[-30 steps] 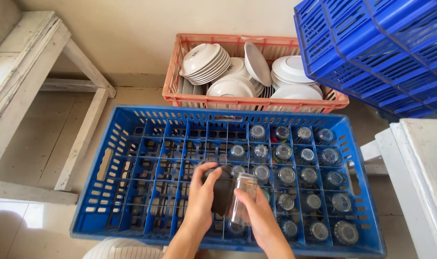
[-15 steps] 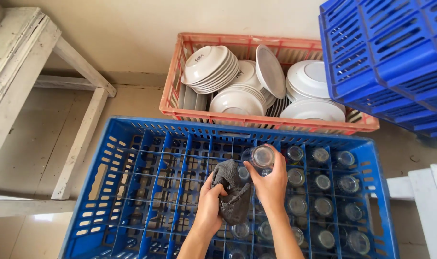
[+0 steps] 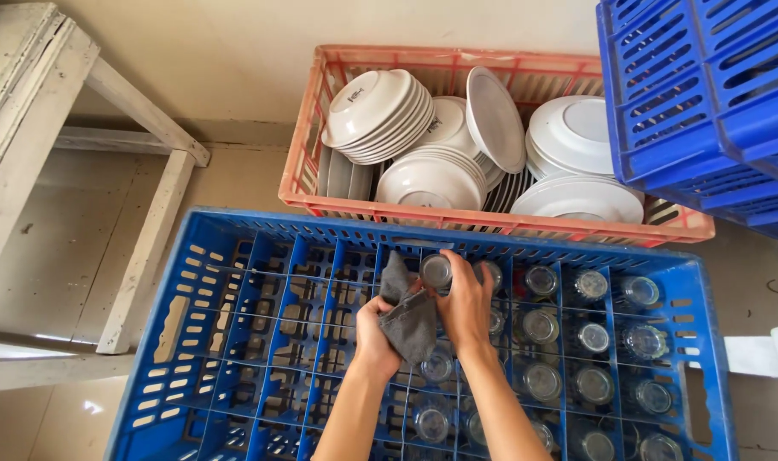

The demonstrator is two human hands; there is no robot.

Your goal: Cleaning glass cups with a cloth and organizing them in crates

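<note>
My right hand wrapped around a drinking glass, my left hand clutching a grey cloth just beside it, blue compartment crate below, upturned glasses to the right, white bowls in red crate beyond

Head camera looks steeply down, close over the blue crate.

both forearms reach forward; left hand and right hand curled closed, side by side.
</note>
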